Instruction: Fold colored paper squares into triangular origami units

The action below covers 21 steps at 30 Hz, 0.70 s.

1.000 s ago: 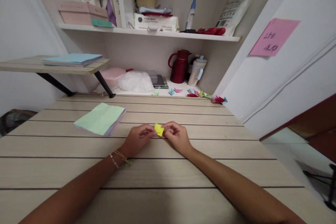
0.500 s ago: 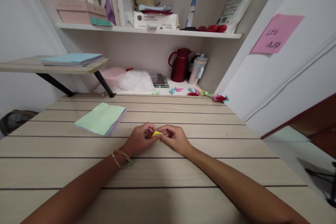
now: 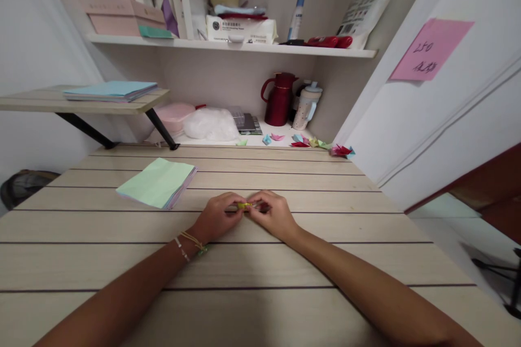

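Note:
Between my hands, just above the slatted table [image 3: 260, 268], is a small folded piece of yellow paper [image 3: 245, 205]. My left hand [image 3: 220, 216] pinches its left end with thumb and fingertips. On the right side, my right hand [image 3: 273, 213] grips the other end in the same way. Only a thin yellow strip shows; my fingers cover the rest, so its folded shape is unclear. To the left of my hands lies a stack of coloured paper [image 3: 158, 181], light green on top.
Small folded paper pieces [image 3: 300, 144] line the table's back edge. Behind them stand a red jug [image 3: 279, 100] and a tumbler [image 3: 306, 107]. A clear plastic bag [image 3: 211, 124] lies to their left. A raised shelf [image 3: 32, 100] at the left carries blue paper [image 3: 109, 90].
The yellow paper has turned or flattened between my fingers, from a pointed triangle to a narrow strip. My fingertips have drawn closer together around it.

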Tool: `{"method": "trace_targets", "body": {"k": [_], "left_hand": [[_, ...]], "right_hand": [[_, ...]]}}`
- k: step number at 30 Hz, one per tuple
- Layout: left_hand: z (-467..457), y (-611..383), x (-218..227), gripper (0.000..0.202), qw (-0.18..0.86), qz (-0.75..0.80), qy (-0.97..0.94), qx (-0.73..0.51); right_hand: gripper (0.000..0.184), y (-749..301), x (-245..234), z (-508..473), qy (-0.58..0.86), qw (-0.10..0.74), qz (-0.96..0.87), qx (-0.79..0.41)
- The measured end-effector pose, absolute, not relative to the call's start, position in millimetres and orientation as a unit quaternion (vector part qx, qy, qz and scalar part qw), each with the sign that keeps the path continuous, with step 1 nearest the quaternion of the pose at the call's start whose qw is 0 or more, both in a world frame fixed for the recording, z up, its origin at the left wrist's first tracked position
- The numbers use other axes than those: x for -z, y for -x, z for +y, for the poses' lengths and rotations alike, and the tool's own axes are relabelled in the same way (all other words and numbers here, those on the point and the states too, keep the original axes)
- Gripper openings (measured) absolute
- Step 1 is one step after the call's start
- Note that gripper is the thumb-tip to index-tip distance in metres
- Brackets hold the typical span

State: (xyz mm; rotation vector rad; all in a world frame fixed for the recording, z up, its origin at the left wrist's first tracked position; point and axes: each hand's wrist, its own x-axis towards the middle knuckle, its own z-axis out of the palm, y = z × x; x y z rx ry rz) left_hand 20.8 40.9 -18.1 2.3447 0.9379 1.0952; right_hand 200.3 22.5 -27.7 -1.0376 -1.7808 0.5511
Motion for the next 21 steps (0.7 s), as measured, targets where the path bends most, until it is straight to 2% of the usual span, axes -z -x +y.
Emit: {"method": "trace_targets", "body": {"k": [9, 13, 17, 21], "left_hand": [[37.2, -25.2, 25.2, 0.024, 0.186, 0.369, -0.808, -0.419], [35.3, -29.2, 22.8, 0.023, 0.242, 0.401, -0.768, -0.437], [37.0, -30.4, 20.0, 0.023, 0.33, 0.416, -0.705, -0.471], [36.9, -30.5, 19.1, 0.022, 0.348, 0.4, -0.709, -0.466]], "right_hand": [[0.005, -201.1, 26.5, 20.9, 0.439, 0.448, -0.766, -0.14], [0.002, -200.0, 22.5, 20.4, 0.457, 0.446, -0.763, -0.101], [0.002, -199.1, 20.9, 21.2, 0.466, 0.451, -0.75, -0.127], [0.01, -199.6, 22.6, 22.4, 0.469, 0.468, -0.728, -0.175]]}}
